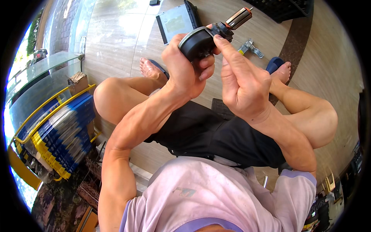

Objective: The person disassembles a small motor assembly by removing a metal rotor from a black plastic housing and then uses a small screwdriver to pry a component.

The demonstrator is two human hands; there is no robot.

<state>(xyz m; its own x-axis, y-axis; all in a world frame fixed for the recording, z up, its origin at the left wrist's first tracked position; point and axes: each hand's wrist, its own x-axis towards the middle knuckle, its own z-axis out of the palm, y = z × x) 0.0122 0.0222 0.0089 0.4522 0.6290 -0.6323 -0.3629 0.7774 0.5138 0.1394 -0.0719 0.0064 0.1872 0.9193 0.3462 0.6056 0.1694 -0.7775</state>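
Head view, looking down: your left hand (185,67) is wrapped around a black round housing (195,43) with a grey metal rim, its fingers closed on the part from beneath and its thumb side along the rim. The housing is held up in front of you, above the floor (119,38) and forward of your knees. A copper-and-silver armature (238,19) with a thin shaft projects from it toward the upper right. Your right hand (245,87) is raised just beside it, the index finger extended to the black collar (222,31) at the base of the armature and the other fingers curled; whether this hand clamps anything cannot be told. As to markings, no legible writing shows on the held part. To your left, a yellow wire rack (58,101) carries a row of blue-and-yellow packages (63,133) bearing print too small and oblique to make out. Your pale pink shirt (220,189) has a small faded patch (187,192) on the chest, its content unclear. On the floor ahead lie a grey-topped, black-edged case (176,25) and, near your right foot, a silver metal tool (252,49) with a yellow-green portion.
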